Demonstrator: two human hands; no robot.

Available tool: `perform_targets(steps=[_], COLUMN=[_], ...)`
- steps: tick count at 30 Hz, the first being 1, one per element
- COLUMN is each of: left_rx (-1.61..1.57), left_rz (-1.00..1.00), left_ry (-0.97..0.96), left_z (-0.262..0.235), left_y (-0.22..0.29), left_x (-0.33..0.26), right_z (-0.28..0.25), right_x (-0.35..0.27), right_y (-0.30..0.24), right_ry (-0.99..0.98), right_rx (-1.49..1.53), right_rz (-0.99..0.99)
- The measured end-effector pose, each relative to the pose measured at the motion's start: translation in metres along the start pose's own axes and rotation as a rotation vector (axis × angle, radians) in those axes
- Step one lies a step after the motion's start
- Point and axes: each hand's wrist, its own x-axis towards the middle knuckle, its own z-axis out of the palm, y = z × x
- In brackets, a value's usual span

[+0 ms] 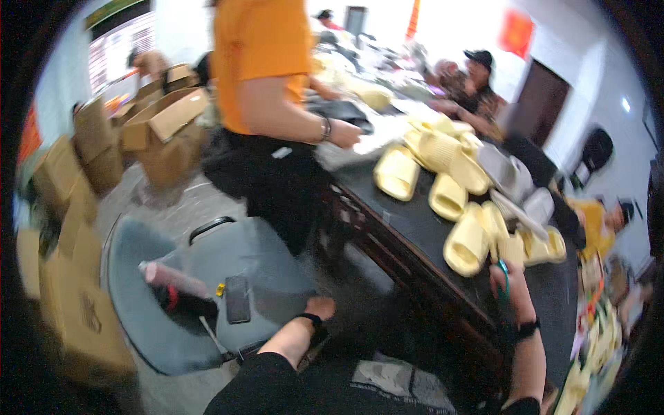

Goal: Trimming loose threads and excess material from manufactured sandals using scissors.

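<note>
My right hand (pixel 503 280) is at the near end of the dark table, closed around a thin teal-handled tool (pixel 503 270); its kind is not clear. Just beyond the fingers is a pale yellow slipper (pixel 511 247), and I cannot tell whether the hand grips it too. More yellow slide slippers (pixel 466 238) lie around it, with grey slippers (pixel 532 207) mixed in. My left hand (pixel 320 306) hangs low between the chair and the table, a black band on its wrist. Blur hides its fingers.
A grey chair (pixel 266 259) at left carries a phone (pixel 238 299), a pink bottle (pixel 176 279) and a small yellow item (pixel 220 289). Cardboard boxes (pixel 90 311) crowd the left side. A person in an orange shirt (pixel 266 62) stands at the table (pixel 415 232); other people are farther back.
</note>
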Motion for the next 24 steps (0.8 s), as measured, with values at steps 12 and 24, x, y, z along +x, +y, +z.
perform_targets(steps=[12, 24], left_rx=[-0.558, -0.386], left_rz=[0.3, 0.739], left_ry=[-0.08, 0.284], left_z=[-0.21, -0.298], left_y=[0.105, 0.249], left_x=[-0.02, 0.027], right_z=[-0.052, -0.103], right_x=[0.019, 0.056], right_y=[-0.017, 0.027], right_ry=[0.069, 0.349], right_rx=[0.142, -0.296], right_rz=[0.027, -0.298])
